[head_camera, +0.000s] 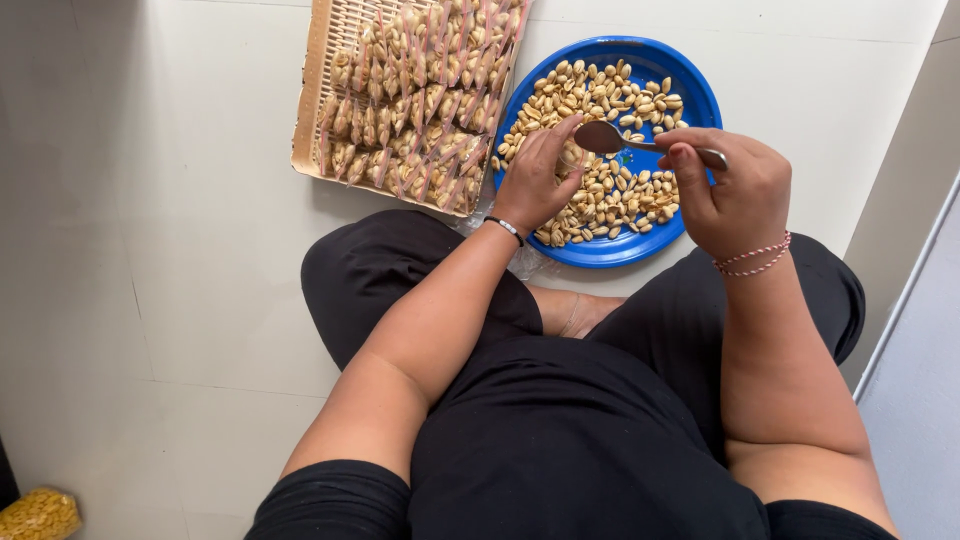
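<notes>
A round blue plate (690, 95) heaped with roasted peanuts (620, 195) lies on the pale floor in front of my crossed legs. My right hand (730, 190) grips a metal spoon (610, 137) by its handle, the bowl pointing left over the peanuts. My left hand (535, 180) hovers at the plate's left side, fingers pinched together beside the spoon's bowl; it seems to hold a small clear bag, though I cannot make it out. A black band circles the left wrist and a red-and-white thread the right.
A shallow woven tray (310, 100) at the plate's left holds several small clear packets of peanuts with red stripes. A bag of yellow snacks (38, 515) sits at the bottom left corner. Crumpled clear plastic (525, 262) lies by my knee. A wall edge runs along the right.
</notes>
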